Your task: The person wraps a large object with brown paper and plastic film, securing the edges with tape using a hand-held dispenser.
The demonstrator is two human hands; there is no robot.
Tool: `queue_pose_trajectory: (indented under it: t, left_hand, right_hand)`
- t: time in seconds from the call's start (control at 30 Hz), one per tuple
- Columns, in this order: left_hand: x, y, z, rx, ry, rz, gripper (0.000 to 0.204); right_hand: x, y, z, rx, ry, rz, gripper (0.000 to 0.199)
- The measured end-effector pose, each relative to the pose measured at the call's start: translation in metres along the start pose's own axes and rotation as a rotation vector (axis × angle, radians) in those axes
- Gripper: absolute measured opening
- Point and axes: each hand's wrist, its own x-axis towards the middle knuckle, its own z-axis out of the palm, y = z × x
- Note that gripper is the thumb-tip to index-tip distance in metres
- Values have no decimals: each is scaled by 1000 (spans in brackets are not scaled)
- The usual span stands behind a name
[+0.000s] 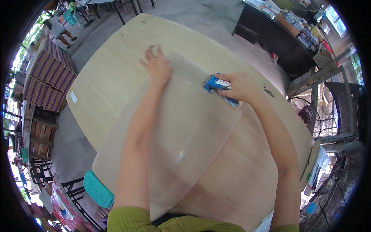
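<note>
A large sheet of clear, hazy plastic film point(193, 120) lies over the table and reaches toward my body. My left hand point(157, 69) is at the film's far left corner, its fingers spread and somewhat blurred. Whether it presses on the film or hovers just above I cannot tell. In my right hand point(242, 87) is a blue tape dispenser point(211, 83), with a roll of tape point(230, 101) below the fingers. The dispenser sits at the film's far right edge, where a shiny strip point(185, 79) runs along the film toward my left hand.
The pale wooden table point(116, 69) has a small white label point(73, 97) at its left edge. A teal stool point(98, 189) stands close by on the left. Stacked striped boxes point(50, 73) and a person point(60, 33) are beyond. A dark desk point(274, 42) piled with papers stands far right.
</note>
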Motion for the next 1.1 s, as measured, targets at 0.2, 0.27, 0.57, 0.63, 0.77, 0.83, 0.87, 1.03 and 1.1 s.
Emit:
queue_pose_trajectory:
  t: [0.2, 0.27, 0.57, 0.63, 0.77, 0.83, 0.87, 1.03, 1.1]
  left_hand:
    - [-4, -9, -27, -50, -723, 603, 57]
    - [5, -12, -23, 21, -660, 385, 58]
    - [-43, 32, -35, -194, -677, 775, 58]
    - [-46, 32, -43, -173, -715, 777, 58]
    - [-50, 29, -48, -125, -668, 754, 71]
    - [-66, 46, -54, -92, -617, 730, 80]
    - [-77, 51, -50, -200, -590, 847, 86]
    - [-105, 98, -68, -411, -731, 972, 90]
    - [-105, 97, -63, -629, -710, 923, 87]
  right_hand:
    - [2, -3, -12, 51, -119, 76, 63]
    - [8, -4, -9, 2, -81, -12, 62]
    - [11, -8, -36, -144, -346, -11, 67]
    - [3, 7, -45, -162, -402, -48, 68]
    - [-36, 36, -42, -212, -437, -88, 68]
    - [-34, 16, -48, -281, -503, 46, 63]
    - [-19, -2, -48, -398, -567, 101, 61]
    - [46, -83, -22, -813, -818, 322, 36]
    - [53, -104, -1, -890, -705, 259, 29]
